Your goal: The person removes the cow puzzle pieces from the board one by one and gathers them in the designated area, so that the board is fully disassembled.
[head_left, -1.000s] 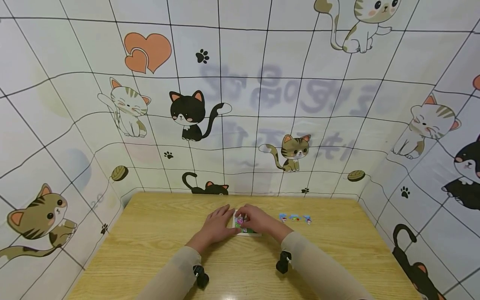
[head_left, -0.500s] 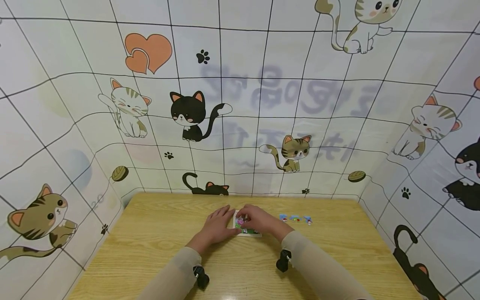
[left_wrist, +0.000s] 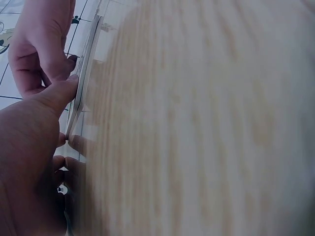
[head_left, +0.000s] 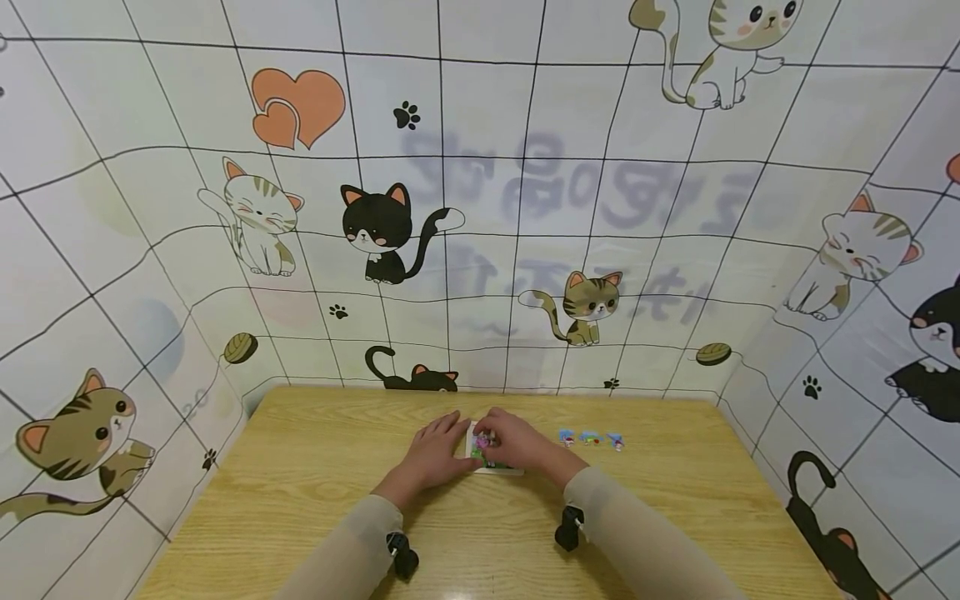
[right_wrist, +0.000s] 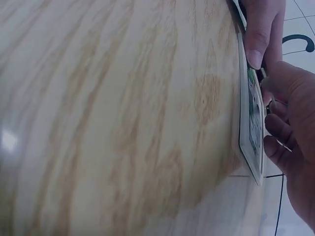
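Left hand (head_left: 432, 456) was straight-fingered, thumb on small board (right_wrist: 255, 123); right hand (head_left: 517, 440) bent over it, grip unclear; three colorful pieces (head_left: 591, 437) lay nearby.

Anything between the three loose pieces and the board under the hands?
Yes, the right hand: in the head view it covers the side of the board facing the loose pieces. No other obstacle is visible between them.
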`<state>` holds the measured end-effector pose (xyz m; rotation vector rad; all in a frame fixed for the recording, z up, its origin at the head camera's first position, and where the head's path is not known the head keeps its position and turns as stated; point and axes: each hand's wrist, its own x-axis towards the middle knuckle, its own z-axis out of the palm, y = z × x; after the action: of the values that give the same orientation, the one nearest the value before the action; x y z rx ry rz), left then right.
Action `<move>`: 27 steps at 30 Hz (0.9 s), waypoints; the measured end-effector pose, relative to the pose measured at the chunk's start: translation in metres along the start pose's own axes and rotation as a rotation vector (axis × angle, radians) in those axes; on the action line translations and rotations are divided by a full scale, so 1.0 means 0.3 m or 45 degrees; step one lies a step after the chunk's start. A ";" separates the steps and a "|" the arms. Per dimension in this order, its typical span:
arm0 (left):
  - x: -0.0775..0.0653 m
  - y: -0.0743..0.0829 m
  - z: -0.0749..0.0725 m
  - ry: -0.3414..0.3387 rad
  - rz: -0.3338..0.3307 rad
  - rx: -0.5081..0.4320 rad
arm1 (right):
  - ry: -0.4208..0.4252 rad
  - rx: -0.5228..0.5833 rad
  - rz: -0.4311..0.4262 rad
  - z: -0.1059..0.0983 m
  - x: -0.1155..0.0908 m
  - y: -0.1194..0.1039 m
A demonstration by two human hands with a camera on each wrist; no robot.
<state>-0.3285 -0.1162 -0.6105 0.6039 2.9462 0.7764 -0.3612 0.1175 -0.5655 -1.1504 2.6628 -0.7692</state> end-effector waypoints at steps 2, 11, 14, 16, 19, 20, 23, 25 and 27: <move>0.004 -0.005 0.006 0.003 -0.001 -0.006 | 0.021 0.003 -0.003 -0.005 -0.005 0.001; -0.008 0.040 -0.033 -0.050 -0.046 0.025 | 0.051 0.096 0.008 -0.041 -0.046 0.004; -0.018 0.056 -0.044 -0.042 -0.050 0.034 | 0.069 0.119 0.004 -0.055 -0.062 0.006; -0.021 0.060 -0.046 -0.040 -0.054 0.041 | 0.088 0.120 0.003 -0.064 -0.072 0.010; -0.021 0.060 -0.046 -0.038 -0.057 0.038 | 0.103 0.123 -0.003 -0.082 -0.089 0.010; -0.021 0.059 -0.046 -0.040 -0.057 0.036 | 0.103 0.128 0.000 -0.089 -0.096 0.010; -0.019 0.059 -0.045 -0.043 -0.060 0.034 | 0.109 0.149 -0.002 -0.113 -0.118 0.005; -0.019 0.059 -0.044 -0.043 -0.059 0.031 | 0.108 0.153 0.004 -0.128 -0.132 0.004; -0.020 0.060 -0.043 -0.043 -0.060 0.028 | 0.110 0.149 0.005 -0.141 -0.143 0.003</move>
<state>-0.3182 -0.1100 -0.5909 0.5417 2.9303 0.7237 -0.3455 0.1656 -0.5326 -1.1066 2.6468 -0.9816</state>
